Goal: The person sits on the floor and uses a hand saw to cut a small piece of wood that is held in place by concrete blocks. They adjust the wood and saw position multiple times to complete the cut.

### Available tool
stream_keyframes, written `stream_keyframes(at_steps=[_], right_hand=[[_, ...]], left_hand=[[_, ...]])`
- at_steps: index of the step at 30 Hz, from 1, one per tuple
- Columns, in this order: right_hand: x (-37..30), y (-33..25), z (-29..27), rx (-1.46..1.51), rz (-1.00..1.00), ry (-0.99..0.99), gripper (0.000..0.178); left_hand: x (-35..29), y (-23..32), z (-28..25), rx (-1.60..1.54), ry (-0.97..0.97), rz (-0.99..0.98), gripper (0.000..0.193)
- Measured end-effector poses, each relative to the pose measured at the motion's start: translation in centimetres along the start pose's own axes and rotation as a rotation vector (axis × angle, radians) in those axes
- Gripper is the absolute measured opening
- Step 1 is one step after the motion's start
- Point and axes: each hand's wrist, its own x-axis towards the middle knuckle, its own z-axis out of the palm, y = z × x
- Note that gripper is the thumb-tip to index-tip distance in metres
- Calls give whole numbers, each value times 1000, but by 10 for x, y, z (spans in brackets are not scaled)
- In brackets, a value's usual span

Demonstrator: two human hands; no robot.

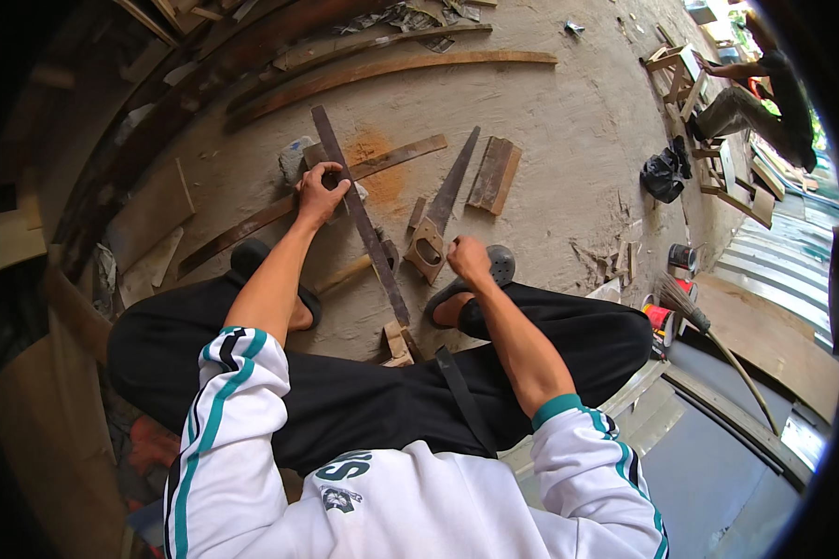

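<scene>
A long, narrow, dark wooden strip (368, 228) lies slanted between my feet, across another brown strip (401, 156). My left hand (321, 194) is closed on its left edge, fingers bent over and thumb against it. My right hand (470, 260) is curled closed above my right shoe; anything inside it is too small or hidden to name. Just left of that hand lies a handsaw (454, 191) with a wooden handle, its blade pointing away. A short wooden block (496, 175) sits right of the blade. Under the dark strip shows a wooden tool handle (342, 277).
Orange sawdust (373, 160) covers the floor beyond my left hand. Long curved boards (410, 65) lie farther off. On the right are a black plastic bag (666, 171), paint cans (658, 321) and a broom (694, 312). Another person (755, 102) sits by wooden stools (678, 73).
</scene>
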Motion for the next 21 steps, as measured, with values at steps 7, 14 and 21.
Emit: stream_keyframes(at_steps=[7,14,21], right_hand=[[-43,-63,58,536,-166,-286,58],[-54,-72,78,761,-128,-165,33],[-9,-35,43,998,0,326,30]], left_hand=[[3,-10,-5,-52,18,-19,42],[4,-18,-8,-142,3,-69,36],[1,-22,3,13,17,100,34]])
